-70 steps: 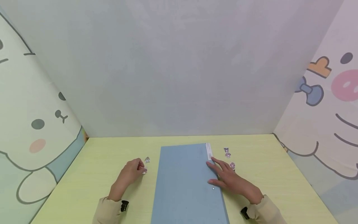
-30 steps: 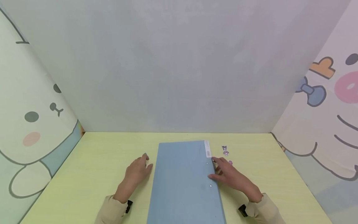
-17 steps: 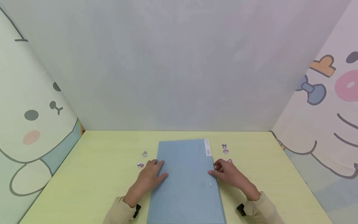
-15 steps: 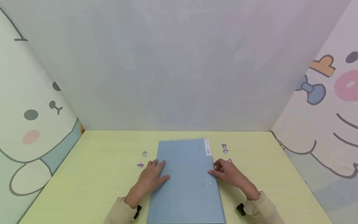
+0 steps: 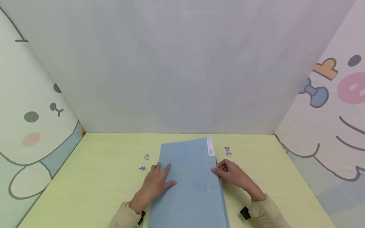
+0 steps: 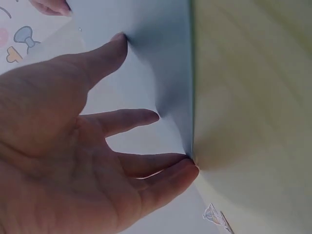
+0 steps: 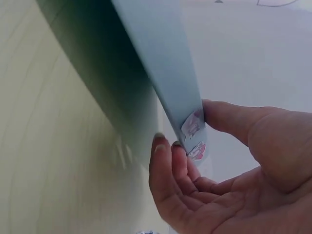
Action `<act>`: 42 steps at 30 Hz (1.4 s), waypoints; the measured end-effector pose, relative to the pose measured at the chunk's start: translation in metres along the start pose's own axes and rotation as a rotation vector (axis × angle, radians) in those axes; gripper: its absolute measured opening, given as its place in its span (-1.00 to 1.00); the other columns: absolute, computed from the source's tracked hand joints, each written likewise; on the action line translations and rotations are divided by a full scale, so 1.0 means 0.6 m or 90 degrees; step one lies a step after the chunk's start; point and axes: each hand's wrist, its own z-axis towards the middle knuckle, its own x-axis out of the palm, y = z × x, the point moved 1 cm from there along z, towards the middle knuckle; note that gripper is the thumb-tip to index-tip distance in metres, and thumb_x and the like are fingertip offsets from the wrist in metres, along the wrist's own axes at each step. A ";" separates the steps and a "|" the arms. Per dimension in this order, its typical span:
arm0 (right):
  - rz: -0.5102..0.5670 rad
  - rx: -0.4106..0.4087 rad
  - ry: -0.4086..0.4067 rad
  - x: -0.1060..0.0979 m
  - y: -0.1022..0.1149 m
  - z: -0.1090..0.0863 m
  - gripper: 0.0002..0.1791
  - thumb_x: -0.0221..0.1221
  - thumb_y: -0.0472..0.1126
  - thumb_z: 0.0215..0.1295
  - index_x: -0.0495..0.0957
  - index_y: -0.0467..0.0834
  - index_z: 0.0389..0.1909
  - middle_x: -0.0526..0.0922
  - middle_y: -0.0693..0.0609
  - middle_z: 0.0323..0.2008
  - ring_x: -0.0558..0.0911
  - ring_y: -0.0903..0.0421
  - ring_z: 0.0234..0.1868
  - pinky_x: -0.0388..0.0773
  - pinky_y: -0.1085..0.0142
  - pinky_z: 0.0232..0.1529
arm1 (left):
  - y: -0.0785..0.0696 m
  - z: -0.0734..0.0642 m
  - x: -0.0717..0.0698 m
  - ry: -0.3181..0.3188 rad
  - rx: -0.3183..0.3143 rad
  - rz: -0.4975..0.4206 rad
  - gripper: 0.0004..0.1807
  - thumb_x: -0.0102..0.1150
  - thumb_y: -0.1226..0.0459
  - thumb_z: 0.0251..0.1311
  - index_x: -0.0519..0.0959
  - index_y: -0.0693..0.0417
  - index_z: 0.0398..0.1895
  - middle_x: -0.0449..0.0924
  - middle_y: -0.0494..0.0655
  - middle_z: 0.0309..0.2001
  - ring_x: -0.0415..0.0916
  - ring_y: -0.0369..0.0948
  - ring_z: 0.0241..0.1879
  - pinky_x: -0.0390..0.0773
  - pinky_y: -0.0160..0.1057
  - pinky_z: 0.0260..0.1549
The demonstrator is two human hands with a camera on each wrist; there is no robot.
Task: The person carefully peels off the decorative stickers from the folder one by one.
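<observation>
A blue file folder (image 5: pixel 188 193) lies lengthwise on the table, its right side raised. My right hand (image 5: pixel 232 174) grips that raised side, thumb on top and the other fingers curled beneath. In the right wrist view, two small cartoon stickers (image 7: pixel 193 125) show on the folder's spine beside the fingers. My left hand (image 5: pixel 154 182) rests on the folder's left edge with its fingers spread. The left wrist view has the thumb and a finger touching the cover, other fingertips at the edge. Near the top right corner is a white barcode label (image 5: pixel 210 146).
Two loose stickers, one above (image 5: pixel 146 156) and one below (image 5: pixel 142 168), lie left of the folder. More stickers (image 5: pixel 228 151) lie to its right. A grey wall (image 5: pixel 182 79) stands behind the pale yellow table (image 5: pixel 94 177), with cartoon-printed panels on both sides.
My left hand has left the stickers and moved right onto the folder. My right hand, earlier laid on the cover, has curled round the spine side, which has risen from the table.
</observation>
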 end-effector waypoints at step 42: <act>0.154 -0.135 -0.055 0.010 0.081 -0.028 -0.75 0.18 -0.11 0.53 0.43 -0.23 -0.11 0.74 -0.12 -0.32 0.71 -0.03 -0.54 0.65 0.05 -0.56 | -0.117 -0.035 0.013 0.050 0.143 -0.174 -0.11 -0.02 -0.32 0.39 0.05 -0.22 0.66 0.10 0.22 0.56 0.12 0.14 0.51 0.45 0.22 0.21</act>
